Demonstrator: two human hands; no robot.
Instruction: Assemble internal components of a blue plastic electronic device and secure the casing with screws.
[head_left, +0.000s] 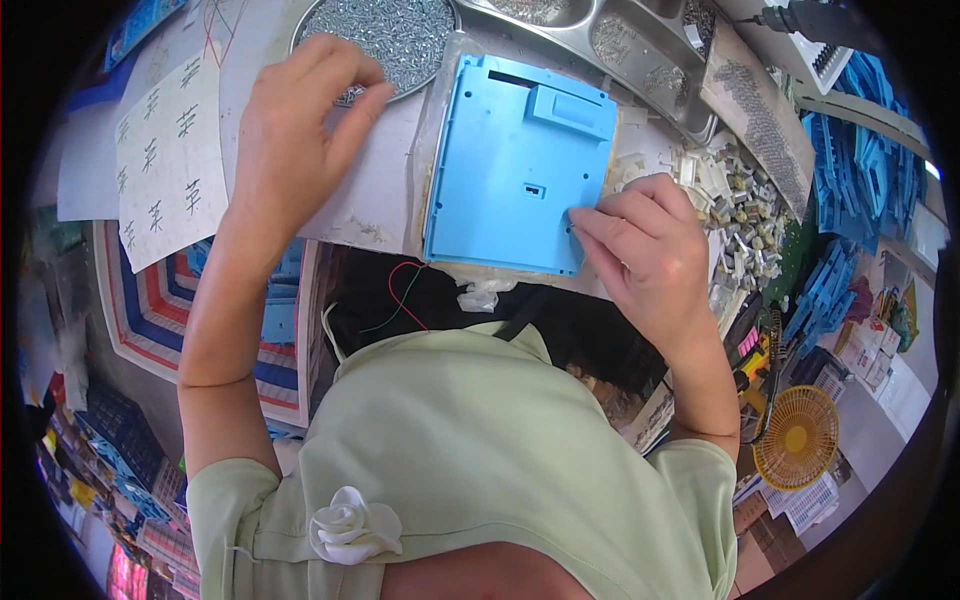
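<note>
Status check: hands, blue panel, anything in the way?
Left hand at the screws, contact unclear. Right hand at right edge of blue panel. Panel lying flat. Only right fingers overlap it.

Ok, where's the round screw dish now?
The screw dish is at the head view's top, left of centre, partly hidden by the left hand, up-left of the blue panel.

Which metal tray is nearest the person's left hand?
The round tray of silvery screws: the left hand is over its edge, while the compartmented tray lies farther right.
</note>
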